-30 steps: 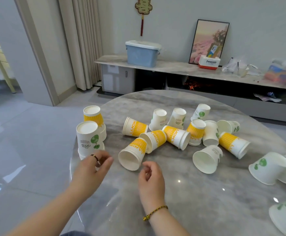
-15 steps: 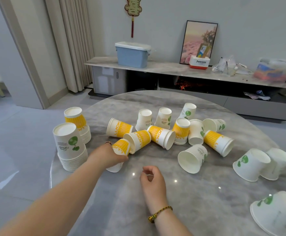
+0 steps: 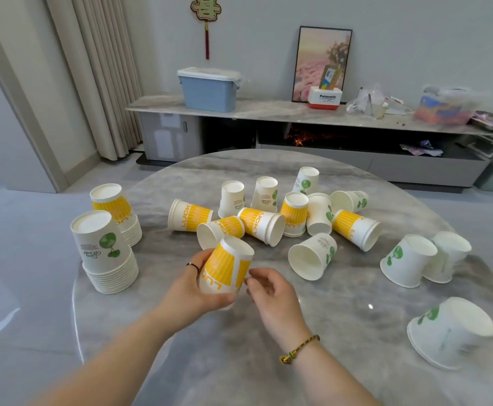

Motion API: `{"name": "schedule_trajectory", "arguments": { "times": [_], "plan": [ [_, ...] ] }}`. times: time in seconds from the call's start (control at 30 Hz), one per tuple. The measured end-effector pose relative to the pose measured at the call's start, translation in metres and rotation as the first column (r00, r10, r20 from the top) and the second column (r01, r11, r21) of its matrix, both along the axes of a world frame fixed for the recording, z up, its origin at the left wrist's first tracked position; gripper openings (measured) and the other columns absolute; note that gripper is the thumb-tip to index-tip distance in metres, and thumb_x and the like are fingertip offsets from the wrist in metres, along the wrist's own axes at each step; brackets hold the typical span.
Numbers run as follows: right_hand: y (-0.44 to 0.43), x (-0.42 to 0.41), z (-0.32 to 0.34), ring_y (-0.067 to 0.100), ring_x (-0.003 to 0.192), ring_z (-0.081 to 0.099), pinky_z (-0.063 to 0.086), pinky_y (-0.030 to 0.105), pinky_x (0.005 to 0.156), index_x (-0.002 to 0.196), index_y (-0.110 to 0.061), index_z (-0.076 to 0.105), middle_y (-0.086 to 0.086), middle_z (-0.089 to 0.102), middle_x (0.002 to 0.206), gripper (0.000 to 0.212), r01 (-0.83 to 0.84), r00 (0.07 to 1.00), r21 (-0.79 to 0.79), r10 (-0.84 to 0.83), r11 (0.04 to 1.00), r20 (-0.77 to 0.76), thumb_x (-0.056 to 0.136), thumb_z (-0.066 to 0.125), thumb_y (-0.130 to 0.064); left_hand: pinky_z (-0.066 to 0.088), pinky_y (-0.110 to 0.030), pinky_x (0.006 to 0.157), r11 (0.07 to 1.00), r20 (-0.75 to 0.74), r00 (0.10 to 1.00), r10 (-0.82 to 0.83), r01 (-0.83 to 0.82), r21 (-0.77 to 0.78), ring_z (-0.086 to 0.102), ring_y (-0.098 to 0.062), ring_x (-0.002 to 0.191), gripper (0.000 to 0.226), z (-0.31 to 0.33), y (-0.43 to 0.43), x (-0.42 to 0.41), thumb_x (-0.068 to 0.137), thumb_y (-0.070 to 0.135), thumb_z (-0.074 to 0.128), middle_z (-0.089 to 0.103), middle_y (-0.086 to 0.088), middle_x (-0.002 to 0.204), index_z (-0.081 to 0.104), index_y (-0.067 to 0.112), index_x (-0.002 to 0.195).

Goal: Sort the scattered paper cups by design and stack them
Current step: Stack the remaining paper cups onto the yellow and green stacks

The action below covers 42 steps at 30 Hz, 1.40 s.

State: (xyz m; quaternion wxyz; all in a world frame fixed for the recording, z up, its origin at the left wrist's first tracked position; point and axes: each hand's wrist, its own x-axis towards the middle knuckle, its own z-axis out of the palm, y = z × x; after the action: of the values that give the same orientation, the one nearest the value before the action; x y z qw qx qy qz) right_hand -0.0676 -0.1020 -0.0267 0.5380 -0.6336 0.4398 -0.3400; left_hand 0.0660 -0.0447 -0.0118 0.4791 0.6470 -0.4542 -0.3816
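My left hand (image 3: 194,291) grips a yellow-striped cup (image 3: 224,268), upside down, above the near part of the round table (image 3: 327,317). My right hand (image 3: 271,291) is beside it, fingertips touching the cup's side, fingers curled. At the left stand two upside-down stacks: green-leaf cups (image 3: 104,253) in front, yellow-striped cups (image 3: 116,209) behind. Several loose cups of both designs lie or stand in the middle (image 3: 268,224). More green-leaf cups lie at the right (image 3: 406,259) and near right (image 3: 450,332).
The table's left edge runs close to the two stacks. Behind the table stands a low cabinet (image 3: 268,112) with a blue bin (image 3: 208,87), a framed picture (image 3: 323,63) and clutter. Curtains (image 3: 98,68) hang at the left.
My left hand reached to a yellow cup lying on the table, took hold of it and lifted it toward me. My right hand rose to meet it. The view shifted left.
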Motion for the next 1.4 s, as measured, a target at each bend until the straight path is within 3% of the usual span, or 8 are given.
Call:
{"name": "schedule_trajectory", "arguments": {
  "times": [0.1,0.23,0.4,0.67,0.8,1.03,1.23,1.4],
  "plan": [
    [-0.021,-0.036,0.013,0.014,0.070,0.054,0.040,0.010,0.060,0.083,-0.017,0.056,-0.008,0.056,0.072,0.011,0.235,0.967,-0.180,-0.247,0.955,-0.052,0.084,0.055,-0.006,0.044,0.001,0.064,0.999,0.015,0.999,-0.029,0.030,-0.024,0.054,0.020,0.077,0.069,-0.011,-0.003,-0.023,0.037,0.030,0.074,0.052,0.018,0.098,0.038,0.041,0.095],
    [-0.069,-0.067,0.022,0.031,0.102,0.052,0.037,0.027,0.079,0.108,0.000,0.050,0.017,0.056,0.107,0.030,0.525,0.842,-0.118,-0.534,0.843,-0.075,0.083,0.059,-0.015,0.038,0.003,0.063,0.999,0.080,0.996,0.034,-0.033,-0.010,0.052,0.004,0.084,0.075,-0.025,-0.005,-0.036,0.063,0.000,0.075,0.047,0.021,0.095,0.030,0.032,0.112],
    [-0.099,-0.066,0.016,0.031,0.129,0.037,0.033,0.038,0.104,0.134,-0.001,0.024,0.015,0.033,0.144,0.073,0.532,0.842,0.151,-0.501,0.833,-0.200,0.081,0.062,-0.033,0.031,-0.015,0.079,0.996,0.192,0.980,0.052,-0.064,0.061,0.046,-0.013,0.098,0.076,-0.037,-0.007,-0.030,0.063,0.005,0.077,0.048,0.006,0.103,0.032,0.023,0.122],
    [-0.107,-0.047,0.010,0.029,0.112,0.050,0.038,0.027,0.072,0.133,-0.003,0.025,0.016,0.045,0.133,0.074,0.421,0.896,0.328,-0.334,0.845,-0.292,0.077,0.066,-0.029,0.031,-0.011,0.078,0.998,0.245,0.969,-0.013,-0.002,0.062,0.047,-0.010,0.098,0.079,-0.044,-0.016,-0.027,0.062,0.009,0.079,0.048,0.020,0.097,0.033,0.022,0.124],
    [-0.104,-0.046,0.008,0.024,0.092,0.043,0.031,0.025,0.050,0.130,-0.001,0.028,0.012,0.046,0.112,0.069,0.379,0.905,0.303,-0.282,0.874,-0.317,0.077,0.065,-0.024,0.032,-0.009,0.080,0.996,0.274,0.959,-0.077,0.062,0.062,0.045,-0.006,0.100,0.079,-0.044,-0.016,-0.032,0.060,0.017,0.079,0.042,0.027,0.095,0.031,0.029,0.122],
    [-0.080,-0.038,0.007,0.026,0.105,0.050,0.040,0.032,0.088,0.132,-0.009,0.020,0.011,0.050,0.125,0.073,0.273,0.944,0.136,-0.238,0.952,-0.229,0.075,0.065,-0.011,0.030,0.009,0.067,0.994,0.321,0.940,-0.110,0.098,0.055,0.043,-0.004,0.099,0.083,-0.041,-0.012,-0.036,0.065,0.017,0.077,0.041,0.027,0.098,0.027,0.024,0.131],
    [-0.022,-0.088,0.001,0.009,0.104,0.041,0.032,0.010,0.079,0.139,-0.017,0.012,-0.004,0.038,0.116,0.095,0.314,0.942,-0.050,-0.318,0.948,-0.106,0.067,0.072,0.000,0.030,-0.012,0.078,0.989,0.339,0.929,-0.145,0.142,0.035,0.043,-0.005,0.105,0.083,-0.037,-0.010,-0.041,0.068,0.019,0.076,0.042,0.017,0.111,0.025,0.023,0.133],
    [0.005,-0.113,-0.024,0.015,0.113,0.045,0.035,0.021,0.093,0.139,-0.020,0.012,0.002,0.042,0.133,0.094,0.295,0.936,-0.018,-0.293,0.955,-0.198,0.068,0.071,-0.001,0.034,0.003,0.075,0.988,0.241,0.959,-0.148,0.155,-0.007,0.047,-0.003,0.106,0.086,-0.041,-0.002,-0.043,0.060,0.021,0.078,0.042,0.033,0.105,0.027,0.030,0.128]
  ]
}}
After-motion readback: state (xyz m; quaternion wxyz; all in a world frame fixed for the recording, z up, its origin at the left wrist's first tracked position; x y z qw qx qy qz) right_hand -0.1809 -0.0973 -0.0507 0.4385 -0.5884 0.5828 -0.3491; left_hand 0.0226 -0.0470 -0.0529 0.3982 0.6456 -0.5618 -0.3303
